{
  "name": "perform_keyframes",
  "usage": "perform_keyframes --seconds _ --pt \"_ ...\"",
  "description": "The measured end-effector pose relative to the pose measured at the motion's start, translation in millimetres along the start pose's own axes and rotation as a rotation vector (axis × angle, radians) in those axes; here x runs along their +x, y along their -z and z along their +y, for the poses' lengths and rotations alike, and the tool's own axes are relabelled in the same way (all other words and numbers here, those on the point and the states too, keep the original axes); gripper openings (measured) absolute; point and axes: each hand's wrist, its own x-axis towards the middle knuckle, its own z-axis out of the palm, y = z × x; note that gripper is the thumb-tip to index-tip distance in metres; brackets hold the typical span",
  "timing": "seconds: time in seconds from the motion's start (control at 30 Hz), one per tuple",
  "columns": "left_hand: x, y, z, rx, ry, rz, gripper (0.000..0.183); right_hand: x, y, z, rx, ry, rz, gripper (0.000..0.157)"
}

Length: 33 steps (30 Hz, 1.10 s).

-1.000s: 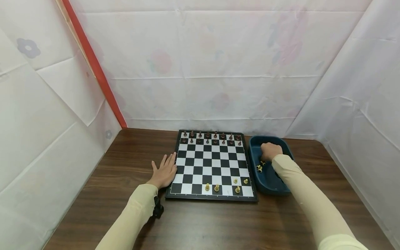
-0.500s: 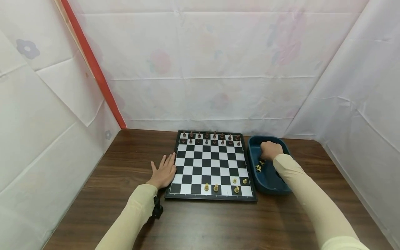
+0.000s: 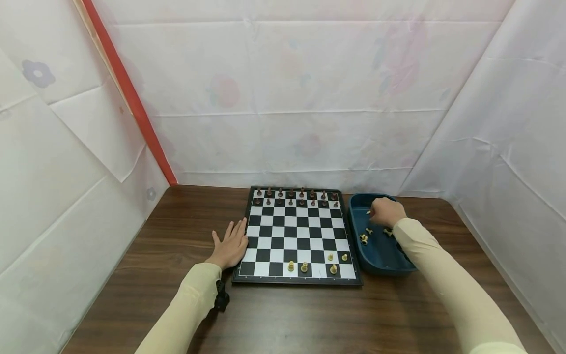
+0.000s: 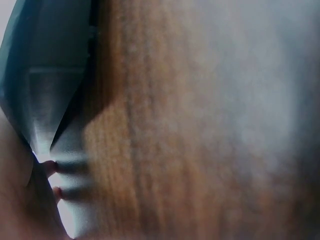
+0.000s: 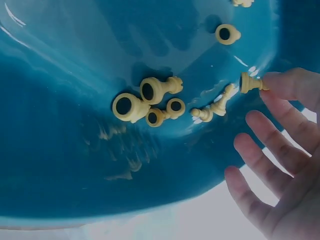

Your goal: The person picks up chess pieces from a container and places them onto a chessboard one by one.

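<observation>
My left hand (image 3: 230, 248) lies with spread, straight fingers at the left edge of the chessboard (image 3: 291, 231). My right hand (image 3: 386, 212) is over the blue plastic tub (image 3: 382, 265) beside the board. In the right wrist view its thumb and index finger pinch a small pale yellow chess piece (image 5: 247, 83) by the top, base outward; the fingers hide its head. The other fingers are loosely bent. Several more yellow pieces lie in the tub, among them a cluster with a larger piece (image 5: 157, 91) and, near my fingertips, slimmer pieces (image 5: 218, 106).
Two rows of dark brown chess pieces (image 3: 301, 202) stand along the board's far side. A few yellow pieces, including a knight (image 3: 333, 269) and a pawn (image 3: 344, 257), stand on the near side. White sheeting (image 3: 283, 147) hangs behind the wooden table (image 3: 199, 211).
The right hand has shifted a little toward the right in the tub, uncovering more yellow pieces below it. The left hand stays put; the head view has tilted slightly.
</observation>
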Motion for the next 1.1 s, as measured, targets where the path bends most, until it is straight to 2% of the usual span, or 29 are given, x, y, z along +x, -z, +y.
perform_keyframes --seconds 0.17,0.53,0.77,1.1 --pt "-0.8 -0.2 -1.5 -0.019 -0.012 0.009 0.056 -6.2 5.1 -1.3 0.033 0.05 0.03 0.01" --pt "1.1 -2.2 -2.6 -0.008 0.0 -0.012 0.057 -18.4 10.5 -14.1 0.018 0.128 0.105 0.005" --pt "1.8 -1.9 -2.5 -0.006 0.0 -0.013 0.057 -29.5 15.4 -42.4 -0.055 0.211 0.161 0.004" --pt "0.1 -0.5 -0.8 -0.017 -0.008 -0.009 0.056 -32.7 9.9 -85.7 -0.119 0.254 0.163 0.008"
